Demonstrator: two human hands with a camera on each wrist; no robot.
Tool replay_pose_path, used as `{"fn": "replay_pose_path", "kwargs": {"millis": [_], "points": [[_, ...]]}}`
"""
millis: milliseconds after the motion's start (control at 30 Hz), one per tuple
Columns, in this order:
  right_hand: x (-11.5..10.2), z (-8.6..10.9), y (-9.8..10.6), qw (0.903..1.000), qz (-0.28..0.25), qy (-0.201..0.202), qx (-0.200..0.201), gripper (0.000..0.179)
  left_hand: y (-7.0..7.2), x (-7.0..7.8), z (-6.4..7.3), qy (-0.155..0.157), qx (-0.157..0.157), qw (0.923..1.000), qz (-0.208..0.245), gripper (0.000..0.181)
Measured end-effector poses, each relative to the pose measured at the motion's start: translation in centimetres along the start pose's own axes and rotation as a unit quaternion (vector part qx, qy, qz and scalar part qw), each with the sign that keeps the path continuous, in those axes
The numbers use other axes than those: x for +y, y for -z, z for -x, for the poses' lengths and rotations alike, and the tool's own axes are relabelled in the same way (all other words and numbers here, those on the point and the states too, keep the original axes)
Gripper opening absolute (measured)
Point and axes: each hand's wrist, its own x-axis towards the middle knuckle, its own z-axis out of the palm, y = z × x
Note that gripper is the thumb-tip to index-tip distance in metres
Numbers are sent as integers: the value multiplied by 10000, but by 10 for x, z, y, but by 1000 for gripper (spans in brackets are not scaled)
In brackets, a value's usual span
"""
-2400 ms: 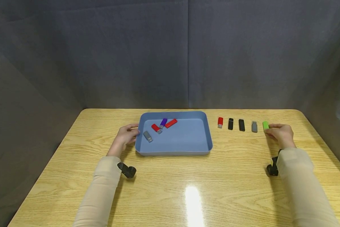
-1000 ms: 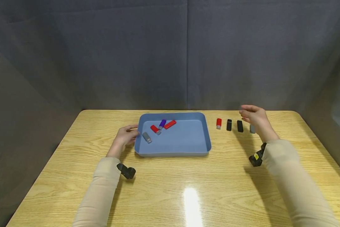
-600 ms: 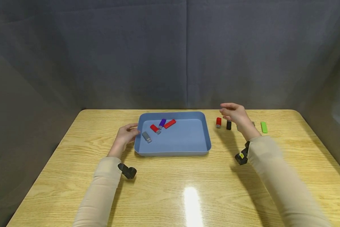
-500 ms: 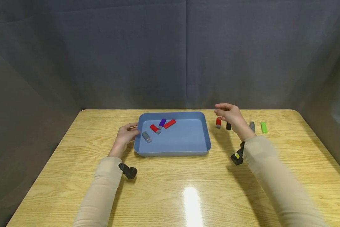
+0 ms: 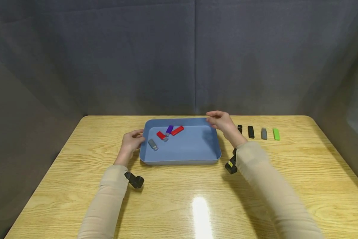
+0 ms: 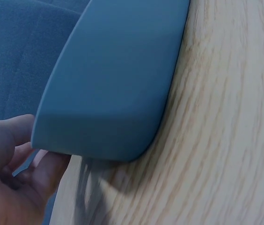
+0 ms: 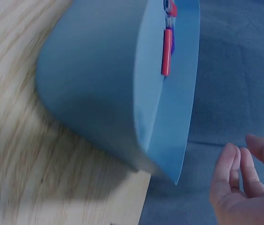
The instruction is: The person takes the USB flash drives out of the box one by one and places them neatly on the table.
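In the head view, a blue tray (image 5: 194,146) stands on the wooden table. Inside lie a grey USB stick (image 5: 153,145), a red USB stick with a metal plug (image 5: 161,135), a purple USB stick (image 5: 169,130) and another red stick (image 5: 177,130). My left hand (image 5: 131,146) rests its fingertips against the tray's left wall; the left wrist view shows them at its rim (image 6: 57,79). Over the tray's back right corner hovers my right hand (image 5: 223,126), fingers loosely bent. Nothing shows between those fingers in the right wrist view, where this hand (image 7: 249,187) is apart from the tray.
Right of the tray a row lies on the table (image 5: 179,192): a black stick (image 5: 240,127) partly covered by my wrist, a second black stick (image 5: 251,131), a grey USB stick (image 5: 264,133) and a green stick (image 5: 276,134). A dark curtain (image 5: 137,66) borders the back.
My right hand let go of the green stick, leaving it in the row, and moved left to the tray. The red stick at the row's left end is now out of sight. My left hand stayed.
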Motion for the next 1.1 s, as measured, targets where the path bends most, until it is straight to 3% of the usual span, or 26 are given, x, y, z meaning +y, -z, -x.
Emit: {"fn": "replay_pose_path", "kwargs": {"millis": [200,567,733,1100], "points": [[-2,-5,-18,9997,-226,22,-61,41,1,-1,0,44,32,10000,0,47],[3,-12,-44,9993,-180,132,-310,39,1,-3,0,23,-70,10000,-5,47],[4,-13,-51,9989,7,232,-409,41,0,-2,1,48,-95,9999,-56,47],[7,-16,-64,9984,263,20,-491,38,2,0,5,62,-337,9994,-31,48]]}}
